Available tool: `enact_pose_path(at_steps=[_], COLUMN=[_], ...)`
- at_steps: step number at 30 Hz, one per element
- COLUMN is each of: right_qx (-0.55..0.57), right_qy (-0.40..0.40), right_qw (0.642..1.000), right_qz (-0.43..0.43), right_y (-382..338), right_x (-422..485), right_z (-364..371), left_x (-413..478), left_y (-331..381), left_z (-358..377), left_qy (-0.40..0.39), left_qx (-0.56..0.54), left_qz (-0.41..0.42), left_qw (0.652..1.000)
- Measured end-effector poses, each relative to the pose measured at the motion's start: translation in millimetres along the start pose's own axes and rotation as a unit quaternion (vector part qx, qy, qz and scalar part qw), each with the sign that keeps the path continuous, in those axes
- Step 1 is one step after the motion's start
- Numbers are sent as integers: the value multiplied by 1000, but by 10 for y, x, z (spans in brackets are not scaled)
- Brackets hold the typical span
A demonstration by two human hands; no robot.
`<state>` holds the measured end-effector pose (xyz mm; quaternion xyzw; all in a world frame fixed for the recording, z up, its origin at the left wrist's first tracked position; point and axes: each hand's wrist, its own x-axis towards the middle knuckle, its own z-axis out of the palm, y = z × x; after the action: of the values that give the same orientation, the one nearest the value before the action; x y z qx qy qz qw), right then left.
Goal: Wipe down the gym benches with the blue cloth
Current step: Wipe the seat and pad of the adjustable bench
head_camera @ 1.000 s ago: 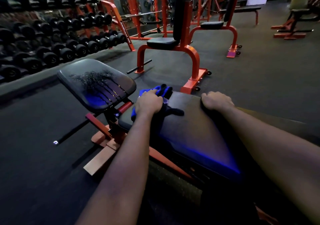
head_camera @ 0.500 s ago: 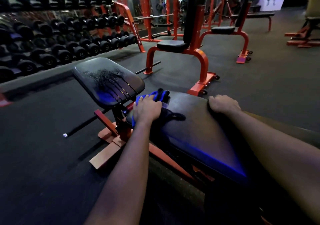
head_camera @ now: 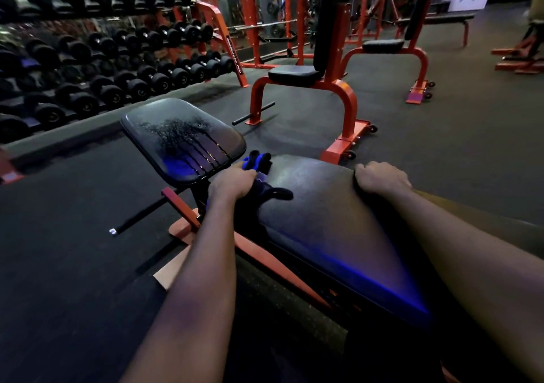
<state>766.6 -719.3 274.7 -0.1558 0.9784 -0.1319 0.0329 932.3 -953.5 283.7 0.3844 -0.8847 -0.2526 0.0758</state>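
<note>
**Bench, adjustable.** Orange frame, two black pads.
- Long pad: runs from the viewer toward 12 o'clock. A strip of blue light lies along its near right edge.
- Seat pad: tilted, at 11 o'clock of the long pad, with a narrow gap between the two. Wet streaks run down its face to the lower edge.

**Blue cloth**: bunched at the far left corner of the long pad, beside the gap. A blue fold shows past the knuckles at 12 o'clock. A darker tail lies on the pad at 3 o'clock of the hand.

**Left hand**: knuckles up, fingers curled round the blue cloth at that corner.

**Right hand**: at the far right corner, fingers hooked over the pad's edge and gripping it. The fingertips are hidden below the rim.

**Surroundings.**
- Dumbbell rack: at 10 o'clock, with a raised kerb at its foot. A band of dark floor separates it from the seat pad.
- Upright bench: orange, at 12 o'clock. Its wheeled foot stands near the long pad's far edge.
- Second upright bench: at 1 o'clock, further off.
- Floor: dark rubber, a broad stretch from 2 to 3 o'clock, right of the long pad.
</note>
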Motion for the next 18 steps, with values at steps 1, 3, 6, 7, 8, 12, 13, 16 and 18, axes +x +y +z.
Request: enact_pose_path(at_steps=[1,3,6,7,8,12,13,16,18], right_qx=[2,4,5,7,9,23,31,75,121], right_qy=[1,3,4,3,2,-11,-12,-22,-18], right_qw=[1000,1000,1000,1000,1000,1000,999,997,992], right_qz=[-4,-13,-11,-6,-3,-1,-5,-21,-35], right_y=[6,18,16,13,8,-14,-4,1,5], right_x=[9,29,53,66,79,73,69,49,-5], right_z=[14,31,56,66,70,38,43,29,-20], left_x=[-45,-223,-524,-538,-511,-342,-347,-575,-812], left_y=[9,9,-24,2,59,452,538,736,773], left_z=[25,125,322,361,378,363,387,501,537], left_qy=[17,64,106,103,89,6,1,5,-16], left_qx=[4,33,70,78,85,125,118,102,84], left_qz=[8,30,100,116,128,126,112,100,116], left_qw=[1000,997,987,985,984,984,987,990,990])
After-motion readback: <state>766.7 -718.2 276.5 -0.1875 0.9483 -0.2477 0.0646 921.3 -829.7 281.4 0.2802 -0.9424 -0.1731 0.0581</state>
